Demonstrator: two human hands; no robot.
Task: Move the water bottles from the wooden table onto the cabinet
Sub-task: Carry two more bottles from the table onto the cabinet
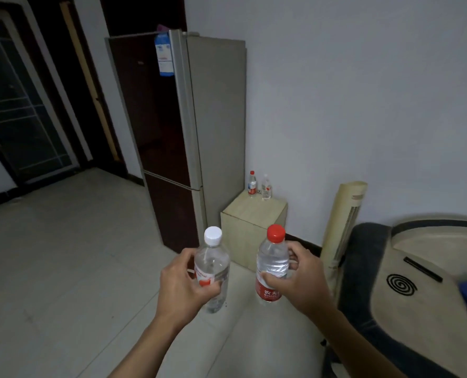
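My left hand (182,285) grips a clear water bottle with a white cap (212,261), held upright in the air. A water bottle with a red cap and red label (272,263) is gripped upright by my right hand (298,279). Ahead stands a small beige cabinet (250,227) against the wall. On its top at the back stand two more bottles: a red-capped bottle (252,184) and a white-capped bottle (266,188), side by side. The wooden table is out of view.
A tall fridge (188,126) stands just left of the cabinet. A cream tower fan (343,227) leans right of it, beside a sofa (423,282) with a patterned cover. Pale tiled floor (63,241) spreads to the left toward dark doors.
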